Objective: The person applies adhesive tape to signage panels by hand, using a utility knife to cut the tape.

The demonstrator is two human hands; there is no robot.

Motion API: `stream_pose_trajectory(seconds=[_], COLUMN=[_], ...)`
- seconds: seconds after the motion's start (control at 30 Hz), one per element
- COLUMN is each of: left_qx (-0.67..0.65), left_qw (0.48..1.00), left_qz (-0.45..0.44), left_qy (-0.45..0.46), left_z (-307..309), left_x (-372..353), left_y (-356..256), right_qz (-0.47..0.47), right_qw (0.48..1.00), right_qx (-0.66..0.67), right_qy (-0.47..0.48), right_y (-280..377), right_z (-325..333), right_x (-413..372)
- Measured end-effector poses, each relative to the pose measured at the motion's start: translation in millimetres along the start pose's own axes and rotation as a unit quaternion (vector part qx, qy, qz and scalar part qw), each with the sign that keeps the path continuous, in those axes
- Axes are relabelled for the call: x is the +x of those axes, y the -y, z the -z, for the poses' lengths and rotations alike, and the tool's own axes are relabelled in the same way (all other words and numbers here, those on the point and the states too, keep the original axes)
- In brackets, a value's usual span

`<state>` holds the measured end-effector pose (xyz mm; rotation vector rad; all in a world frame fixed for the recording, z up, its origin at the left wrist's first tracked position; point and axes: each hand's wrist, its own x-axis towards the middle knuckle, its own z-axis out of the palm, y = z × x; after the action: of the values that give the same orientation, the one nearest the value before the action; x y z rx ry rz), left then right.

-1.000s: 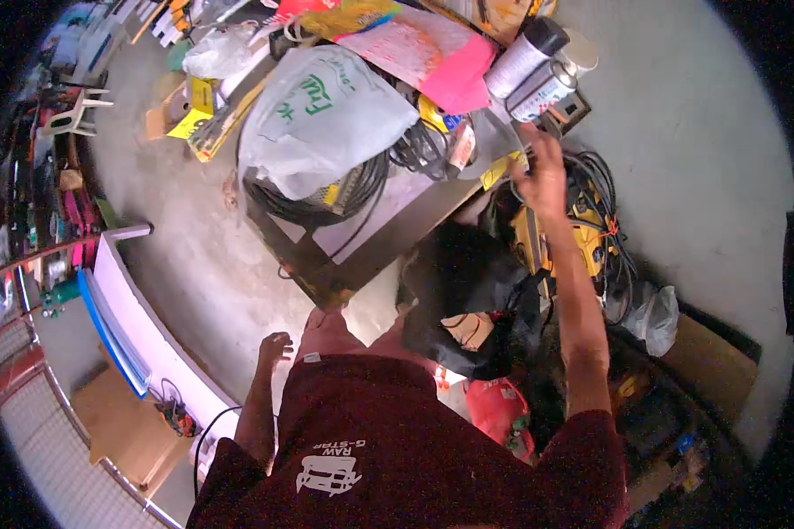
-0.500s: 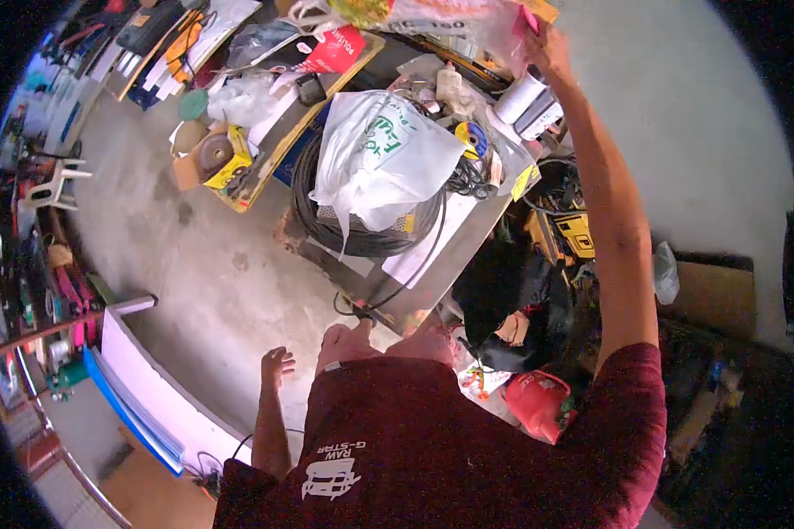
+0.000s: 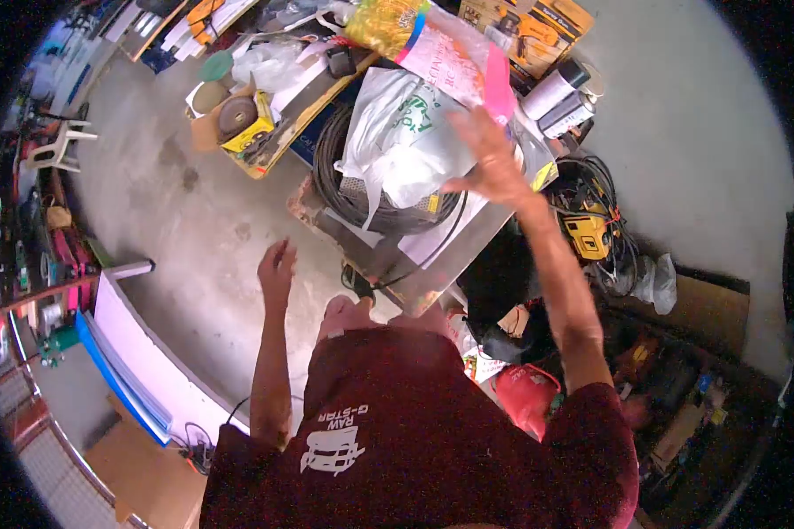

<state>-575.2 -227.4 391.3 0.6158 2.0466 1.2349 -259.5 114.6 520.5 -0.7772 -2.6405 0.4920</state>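
My right hand (image 3: pixel 492 163) is over the right side of the white plastic bag (image 3: pixel 401 132), fingers spread and slightly blurred, holding nothing. That bag lies on a coil of black cable (image 3: pixel 335 181) on the worn table (image 3: pixel 397 264). Just beyond my fingers is a clear bag with pink edging and yellow contents (image 3: pixel 445 57). My left hand (image 3: pixel 278 264) hangs over the concrete floor, left of the table, its fingers loosely bent and partly apart, with nothing visible in it.
Two spray cans (image 3: pixel 556 93) and a yellow-brown box (image 3: pixel 534 31) stand behind. A yellow power tool (image 3: pixel 588 236) lies to the right. At left are a white stool (image 3: pixel 62 145), a white panel (image 3: pixel 154 353) and a box with discs (image 3: pixel 249 123).
My right hand has let go of the pink-edged bag and come down toward the white bag. The pink-edged bag now lies behind it. My left hand has risen slightly.
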Motion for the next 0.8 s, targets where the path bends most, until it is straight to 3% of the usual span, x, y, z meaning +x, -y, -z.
stream_pose_trajectory(seconds=[0.03, 0.07, 0.13, 0.17, 0.23, 0.33, 0.4, 0.47, 0.53, 0.6, 0.67, 0.73, 0.77, 0.8], left_qx=[0.061, 0.037, 0.031, 0.049, 0.076, 0.13, 0.119, 0.109, 0.118, 0.136, 0.154, 0.186, 0.209, 0.233], left_qw=[0.993, 0.991, 0.979, 0.966, 0.97, 0.963, 0.966, 0.962, 0.963, 0.964, 0.958, 0.948, 0.94, 0.932], left_qz=[-0.105, -0.127, -0.201, -0.253, -0.227, -0.236, -0.23, -0.249, -0.241, -0.228, -0.241, -0.258, -0.268, -0.278], left_qy=[-0.003, 0.018, 0.036, 0.035, 0.051, 0.005, 0.009, -0.006, -0.013, 0.0, 0.003, -0.005, -0.015, -0.025], left_z=[-15, -33, -70, -85, -106, -130, -136, -132, -127, -122, -119, -119, -119, -119], left_x=[14, 16, 29, 42, 54, 87, 99, 99, 98, 98, 96, 88, 81, 78], left_y=[-10, -50, -107, -120, -153, -157, -151, -151, -145, -129, -116, -109, -108, -106], right_qz=[-0.005, -0.005, -0.001, 0.005, 0.033, -0.031, -0.078, -0.112, -0.008, -0.058, -0.116, -0.089, -0.161, -0.154], right_qw=[1.0, 1.0, 0.995, 0.999, 0.985, 0.975, 0.948, 0.947, 0.923, 0.851, 0.751, 0.791, 0.833, 0.833], right_qx=[-0.019, 0.001, -0.101, -0.037, 0.071, 0.107, 0.136, 0.041, 0.09, 0.364, 0.531, 0.431, 0.297, 0.286], right_qy=[0.024, -0.017, 0.014, -0.024, -0.153, -0.195, -0.278, -0.297, -0.375, -0.374, -0.376, -0.425, -0.439, -0.448], right_y=[21, 29, 20, 3, -12, -17, -27, -72, -83, -112, -129, -144, -61, -66], right_z=[-16, -41, -68, -76, -73, -26, 6, 34, 86, 123, 177, 207, 213, 218], right_x=[2, 2, 10, 16, 31, 59, 71, 76, 71, 56, 51, 37, 40, 36])
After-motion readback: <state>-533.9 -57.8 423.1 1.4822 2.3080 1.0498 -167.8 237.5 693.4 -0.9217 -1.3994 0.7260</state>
